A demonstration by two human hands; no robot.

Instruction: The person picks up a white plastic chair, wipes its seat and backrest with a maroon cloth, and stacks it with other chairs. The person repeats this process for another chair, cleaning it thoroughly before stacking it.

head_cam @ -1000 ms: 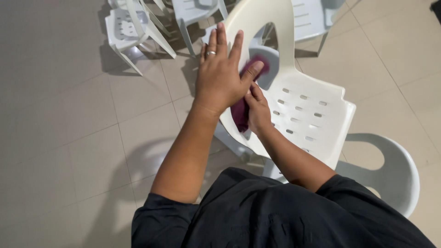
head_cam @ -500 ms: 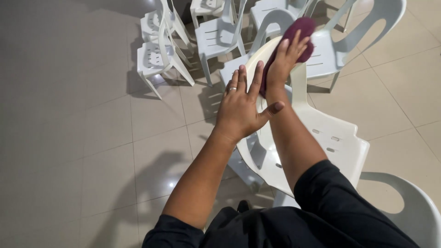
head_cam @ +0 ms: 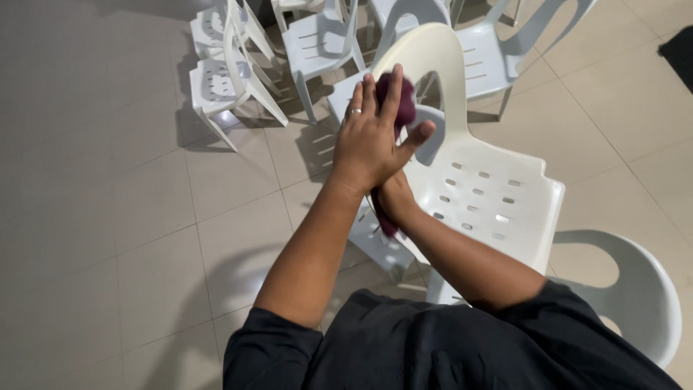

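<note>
Resting flat with fingers spread, your left hand [head_cam: 372, 141] lies open over the maroon cloth [head_cam: 399, 97] against the white chair [head_cam: 491, 195] backrest. Your right hand [head_cam: 393, 198] sits beneath it, mostly hidden, so its grip cannot be told. More chairs [head_cam: 224, 72] stand beyond on the floor [head_cam: 108, 217].

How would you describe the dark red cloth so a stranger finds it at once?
Find the nearest white plastic chair, with the slotted seat. At its tall rounded back, the left hand lies over the right hand. The cloth sticks out between them, the only dark red thing among white chairs.
</note>
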